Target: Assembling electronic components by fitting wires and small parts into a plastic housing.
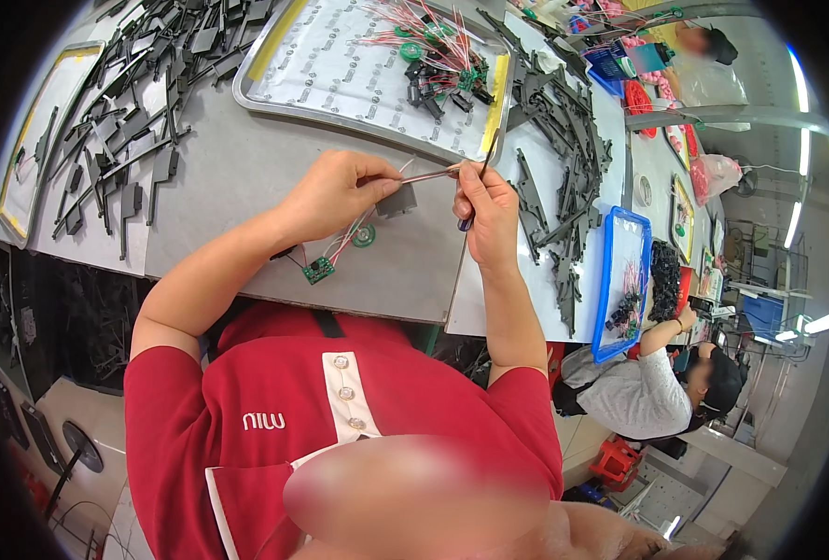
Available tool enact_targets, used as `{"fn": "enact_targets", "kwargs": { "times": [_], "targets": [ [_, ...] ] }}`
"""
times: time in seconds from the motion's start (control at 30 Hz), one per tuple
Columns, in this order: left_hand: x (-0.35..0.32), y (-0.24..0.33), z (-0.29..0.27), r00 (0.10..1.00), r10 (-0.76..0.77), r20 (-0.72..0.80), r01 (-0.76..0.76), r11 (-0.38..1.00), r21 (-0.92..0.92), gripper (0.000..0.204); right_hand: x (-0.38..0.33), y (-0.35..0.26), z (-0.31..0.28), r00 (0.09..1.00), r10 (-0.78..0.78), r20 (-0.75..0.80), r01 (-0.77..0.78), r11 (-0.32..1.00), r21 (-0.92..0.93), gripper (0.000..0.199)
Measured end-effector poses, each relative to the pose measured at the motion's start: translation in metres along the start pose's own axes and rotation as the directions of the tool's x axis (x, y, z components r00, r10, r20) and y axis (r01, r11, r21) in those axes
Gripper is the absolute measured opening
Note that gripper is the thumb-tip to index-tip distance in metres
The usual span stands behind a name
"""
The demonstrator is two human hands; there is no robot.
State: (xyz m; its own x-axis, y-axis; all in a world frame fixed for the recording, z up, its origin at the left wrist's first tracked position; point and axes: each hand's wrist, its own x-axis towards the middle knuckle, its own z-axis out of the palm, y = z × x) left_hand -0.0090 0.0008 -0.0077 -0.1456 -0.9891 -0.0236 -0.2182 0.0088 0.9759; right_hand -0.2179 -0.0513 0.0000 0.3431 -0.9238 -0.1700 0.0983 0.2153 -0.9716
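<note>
Left hand: the left hand (335, 191) is closed, thumb and fingertips pinching the near end of a slender bar (428, 175)
Slender bar: above the bench (209, 205), between the two hands, just on the person's side of the metal tray (358, 129)
Long axis: nearly crosswise to the person, rising slightly from left to right
Tab: a flat grey tab (397, 203) sits at the bar's left end by the left fingertips, pointing down toward the person
Right hand: the right hand (491, 207) is closed around a slim dark piece (494, 149), its fingertips at the bar's right end; whether they grip the bar cannot be told
Dark piece: runs steeply through the fist, upper end pointing away from the person and leaning right
Wires: red and white wires (342, 242) slant down-left below the left hand, beside a green disc (364, 235) and a green circuit board (318, 271)
</note>
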Motion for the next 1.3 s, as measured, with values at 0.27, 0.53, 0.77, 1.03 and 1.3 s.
{"fn": "enact_targets", "kwargs": {
  "times": [0.27,0.53,0.77,1.03,1.3],
  "targets": [
    [0.001,-0.004,-0.001,0.988,0.142,-0.056,-0.123,0.958,0.260,0.016,0.001,-0.008,0.012,0.866,-0.482,0.132,0.426,0.574,-0.700,0.015],
    [0.003,-0.013,0.001,0.979,0.149,0.136,-0.189,0.912,0.364,0.019,0.010,-0.001,0.006,0.735,-0.312,0.602,0.675,0.252,-0.693,0.012],
    [0.003,-0.015,0.002,0.979,0.103,0.178,-0.158,0.929,0.335,0.019,0.010,-0.015,0.009,0.739,-0.087,0.668,0.664,0.262,-0.701,0.010],
    [0.004,-0.023,0.004,0.989,0.102,0.105,-0.130,0.942,0.308,0.017,0.016,-0.014,0.012,0.662,-0.117,0.740,0.748,0.175,-0.641,0.011],
    [0.006,-0.019,-0.001,0.994,0.008,0.113,-0.039,0.959,0.282,0.017,-0.009,0.007,0.011,0.636,-0.309,0.707,0.716,-0.107,-0.690,0.038]
  ]
}}
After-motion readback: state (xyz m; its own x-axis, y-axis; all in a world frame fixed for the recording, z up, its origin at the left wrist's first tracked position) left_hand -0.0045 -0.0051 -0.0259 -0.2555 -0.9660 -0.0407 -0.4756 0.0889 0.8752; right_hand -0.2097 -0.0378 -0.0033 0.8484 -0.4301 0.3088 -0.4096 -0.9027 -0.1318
